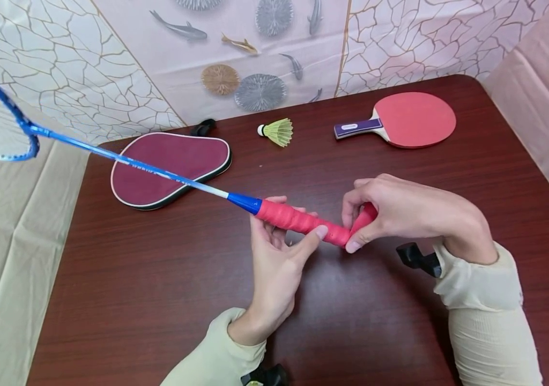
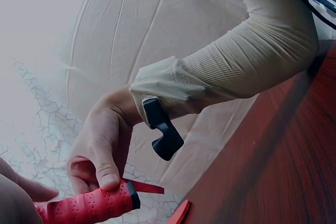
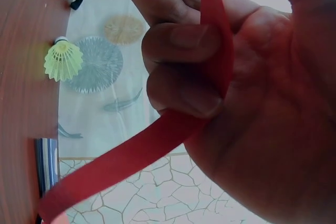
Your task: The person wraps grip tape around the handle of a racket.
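From my feed: left hand (image 1: 274,268) cradles badminton racket (image 1: 110,155) by red grip (image 1: 298,221), thumb curled over top, fingers under. Right hand (image 1: 400,212) pinches loose red grip tape (image 3: 157,145) at butt end, fingers curled tight round strip. Racket hovers above dark table (image 1: 158,300), head sticking out past left edge. Shuttlecock (image 1: 276,131), red paddle (image 1: 400,120), maroon cover (image 1: 168,166) sit further back.

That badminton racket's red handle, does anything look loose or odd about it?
Yes. At the butt end of the racket handle, a strip of red grip tape stands loose from the wrap. The right hand pinches it while the left hand holds the handle. Nothing else looks amiss.
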{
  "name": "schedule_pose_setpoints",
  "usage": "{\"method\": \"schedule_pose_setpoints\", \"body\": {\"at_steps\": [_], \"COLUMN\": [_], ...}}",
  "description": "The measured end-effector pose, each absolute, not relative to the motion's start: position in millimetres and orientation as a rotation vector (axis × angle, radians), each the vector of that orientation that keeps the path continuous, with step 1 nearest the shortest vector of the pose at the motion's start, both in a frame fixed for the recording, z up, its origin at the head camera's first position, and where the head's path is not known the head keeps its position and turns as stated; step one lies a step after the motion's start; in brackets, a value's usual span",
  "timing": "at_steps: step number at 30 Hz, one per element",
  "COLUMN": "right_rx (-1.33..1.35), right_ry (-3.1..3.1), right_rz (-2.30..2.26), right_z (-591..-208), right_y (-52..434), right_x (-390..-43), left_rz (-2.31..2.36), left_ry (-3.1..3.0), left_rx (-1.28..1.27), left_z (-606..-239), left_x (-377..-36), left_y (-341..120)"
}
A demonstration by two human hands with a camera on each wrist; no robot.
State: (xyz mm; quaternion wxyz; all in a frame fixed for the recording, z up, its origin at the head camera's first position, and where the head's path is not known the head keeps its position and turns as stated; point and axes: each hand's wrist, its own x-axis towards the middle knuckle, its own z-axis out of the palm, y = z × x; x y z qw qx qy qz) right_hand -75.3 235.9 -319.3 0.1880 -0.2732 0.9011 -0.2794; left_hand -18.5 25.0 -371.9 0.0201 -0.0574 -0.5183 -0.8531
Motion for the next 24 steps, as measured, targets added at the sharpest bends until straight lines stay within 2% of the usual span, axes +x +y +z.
{"method": "schedule_pose_setpoints", "body": {"at_steps": [9,16,24], "right_rx": [-0.823,-0.758,-0.873], "right_ry": [2.539,2.508,2.478], "right_rz": [-0.835,-0.840,-0.790], "right_z": [-317.2,-318.4,-320.1], "right_y": [242.2,240.8,242.2], "right_x": [-74.3,-75.7,-76.9], "left_rz": [-2.655,-2.654,-2.697], "left_ry": [-1.596,-1.625,-1.548], "left_rx": [-0.164,-0.211,-0.241], "left_z": [-372.2,-371.9,-371.2], "left_x": [-20.3,-22.5,-23.1], "left_y": [23.8,20.4,19.9]}}
